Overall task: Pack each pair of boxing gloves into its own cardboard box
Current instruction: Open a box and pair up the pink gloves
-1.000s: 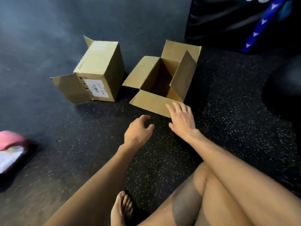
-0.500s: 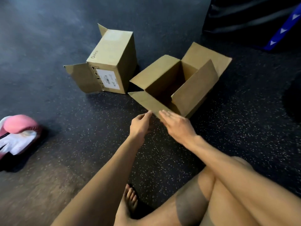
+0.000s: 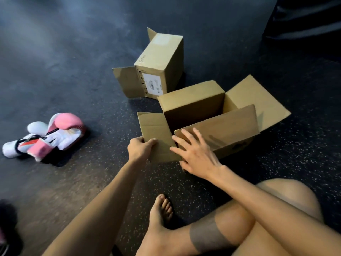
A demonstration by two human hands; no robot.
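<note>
One pair of pink-and-white boxing gloves (image 3: 49, 137) lies at far left on the dark speckled floor (image 3: 73, 52), well apart from the cartons. The left grip (image 3: 139, 149) is clamped on the open box (image 3: 193, 100) at its left flap. The labelled box (image 3: 160, 58), the second carton, stands behind. The right grip (image 3: 195, 154) lies spread flat on the open box's front flap. A dark shape (image 3: 304, 15) is cropped at top right.
</note>
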